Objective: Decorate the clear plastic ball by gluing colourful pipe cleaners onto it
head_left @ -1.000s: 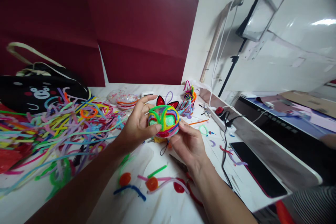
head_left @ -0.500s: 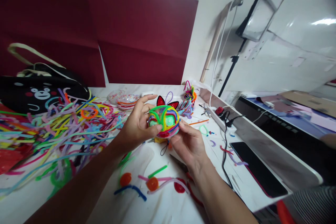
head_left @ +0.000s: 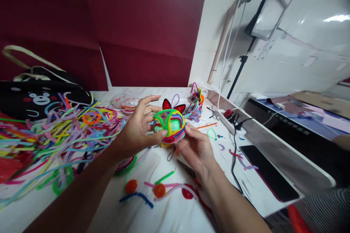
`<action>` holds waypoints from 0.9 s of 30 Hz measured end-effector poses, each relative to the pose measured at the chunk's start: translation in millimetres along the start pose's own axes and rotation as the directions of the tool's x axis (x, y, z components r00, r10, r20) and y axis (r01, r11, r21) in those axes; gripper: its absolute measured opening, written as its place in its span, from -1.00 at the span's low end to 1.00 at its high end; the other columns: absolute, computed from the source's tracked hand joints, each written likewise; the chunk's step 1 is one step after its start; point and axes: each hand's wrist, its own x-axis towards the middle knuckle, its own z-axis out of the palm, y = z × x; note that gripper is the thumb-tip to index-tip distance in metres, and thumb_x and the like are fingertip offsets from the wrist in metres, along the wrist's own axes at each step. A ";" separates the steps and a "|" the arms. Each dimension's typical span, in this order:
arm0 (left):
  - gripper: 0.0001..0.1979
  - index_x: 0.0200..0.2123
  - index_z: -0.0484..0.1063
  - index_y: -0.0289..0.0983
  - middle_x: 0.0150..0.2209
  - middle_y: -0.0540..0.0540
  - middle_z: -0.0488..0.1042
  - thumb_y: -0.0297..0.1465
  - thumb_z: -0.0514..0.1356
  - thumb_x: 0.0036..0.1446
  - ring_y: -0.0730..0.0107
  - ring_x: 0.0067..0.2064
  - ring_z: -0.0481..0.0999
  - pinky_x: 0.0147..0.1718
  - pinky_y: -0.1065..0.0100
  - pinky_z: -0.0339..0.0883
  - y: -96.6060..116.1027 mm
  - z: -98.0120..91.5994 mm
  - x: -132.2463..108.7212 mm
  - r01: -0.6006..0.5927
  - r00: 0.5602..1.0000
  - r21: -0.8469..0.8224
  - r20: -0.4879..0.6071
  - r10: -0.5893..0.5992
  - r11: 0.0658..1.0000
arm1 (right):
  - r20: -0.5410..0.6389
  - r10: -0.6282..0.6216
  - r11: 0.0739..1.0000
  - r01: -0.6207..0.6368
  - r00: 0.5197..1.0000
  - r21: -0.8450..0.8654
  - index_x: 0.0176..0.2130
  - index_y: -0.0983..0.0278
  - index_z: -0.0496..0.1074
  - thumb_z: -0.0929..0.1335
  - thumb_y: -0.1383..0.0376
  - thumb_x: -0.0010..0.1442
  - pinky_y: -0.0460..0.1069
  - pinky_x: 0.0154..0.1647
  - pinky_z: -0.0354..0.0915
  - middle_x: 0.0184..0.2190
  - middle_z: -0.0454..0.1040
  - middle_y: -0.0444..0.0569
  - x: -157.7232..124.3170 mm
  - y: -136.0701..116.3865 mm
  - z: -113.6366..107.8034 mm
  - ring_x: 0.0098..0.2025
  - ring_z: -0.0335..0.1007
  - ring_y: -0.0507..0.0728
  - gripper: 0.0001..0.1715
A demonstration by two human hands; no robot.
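Observation:
Between my two hands, above the table, is a round ornament point(head_left: 175, 126) wound with green, yellow, red, blue and pink pipe cleaners, with a pale green patch on its front. Red, black-edged ear shapes point(head_left: 174, 107) and a thin purple loop point(head_left: 175, 99) show above it. My left hand point(head_left: 143, 125) has its thumb pressed on the ornament's front; its other fingers curve behind. My right hand point(head_left: 197, 145) pinches the lower right side with thumb and fingertips. Below lie orange coils point(head_left: 159, 190), a red coil point(head_left: 187, 191), cut pipe cleaners point(head_left: 164, 177) and red-handled pliers or scissors point(head_left: 188, 169), partly hidden by my right arm.
A heap of pipe cleaners point(head_left: 90, 127) covers the left side, before a black bag point(head_left: 41, 96). A colourful pipe-cleaner figure point(head_left: 195, 105) stands at the back. To the right are a power strip point(head_left: 231, 122), black cables point(head_left: 233, 167) and a phone point(head_left: 269, 173).
The ornament has shifted very slightly left along with my left hand. Both hands keep their hold, and the camera view has moved a little.

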 end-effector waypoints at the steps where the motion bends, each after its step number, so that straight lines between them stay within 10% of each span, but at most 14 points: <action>1: -0.14 0.23 0.12 -0.11 0.02 -0.17 0.37 -0.44 0.43 -0.11 0.10 -0.01 0.53 -0.20 0.24 0.54 -0.1 -0.3 0.2 0.003 1.000 0.001 0.001 -0.003 1.000 | 0.001 0.000 1.000 0.000 1.000 0.003 -0.46 0.32 0.51 0.53 0.38 -0.07 0.00 -0.03 0.43 -0.30 0.61 -0.03 0.0 0.0 0.2 -0.25 0.50 0.09 -0.86; 27: -0.10 0.24 0.25 -0.05 0.04 -0.10 0.41 -0.62 0.46 -0.16 0.24 0.06 0.45 -0.03 0.33 0.48 -7.8 -10.1 4.8 -0.289 0.953 -0.077 0.077 0.295 0.954 | 0.010 -0.071 0.995 0.071 0.997 -0.065 -0.46 0.29 0.58 0.57 0.33 -0.17 -0.06 -0.26 0.38 -0.49 0.56 -0.13 -9.0 -1.9 10.5 -0.47 0.39 0.01 -0.81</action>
